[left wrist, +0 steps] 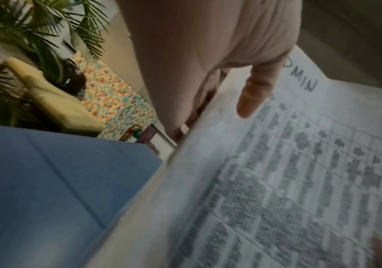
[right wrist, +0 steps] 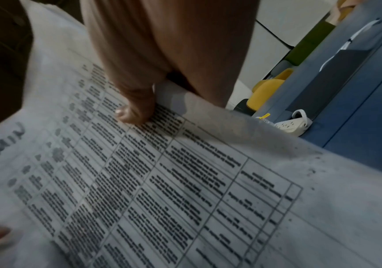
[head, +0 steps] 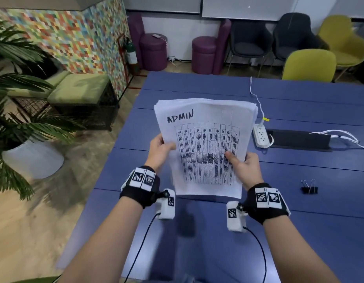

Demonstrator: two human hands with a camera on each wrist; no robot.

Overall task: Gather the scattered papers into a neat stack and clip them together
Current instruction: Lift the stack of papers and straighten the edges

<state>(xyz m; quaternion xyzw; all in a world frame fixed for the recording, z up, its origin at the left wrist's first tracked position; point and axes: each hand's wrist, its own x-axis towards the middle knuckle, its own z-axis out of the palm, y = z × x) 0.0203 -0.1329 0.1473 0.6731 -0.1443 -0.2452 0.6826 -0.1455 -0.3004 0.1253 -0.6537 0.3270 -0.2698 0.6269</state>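
A person stands at a blue bench [head: 299,176], holding a stack of papers [head: 205,144] upright above it, one hand on each long edge.

At the left, the left hand [head: 159,149] pinches the stack's left edge, thumb on the front sheet and fingers [left wrist: 192,101] curled behind. The sheets are thin, white and floppy. The front one bears the handwritten word "ADMIN" above a dense printed grid. The top edges fan out unevenly, so the stack is not yet squared.

At the right, the right hand [head: 245,166] grips the opposite edge the same way, thumb flat on the print.

Further right, two black binder clips [head: 309,187] with silver wire handles lie on the bench, well apart from the papers. A white power strip [head: 261,135] and its cables lie beyond.

Likely risks: letting go with the right hand to reach a clip leaves the limp stack in one pinch, so sheets could sag, slide or spill. Clipping before tapping the edges level would lock in the uneven fan. A spring clip could also snap shut crookedly and crease the corner.
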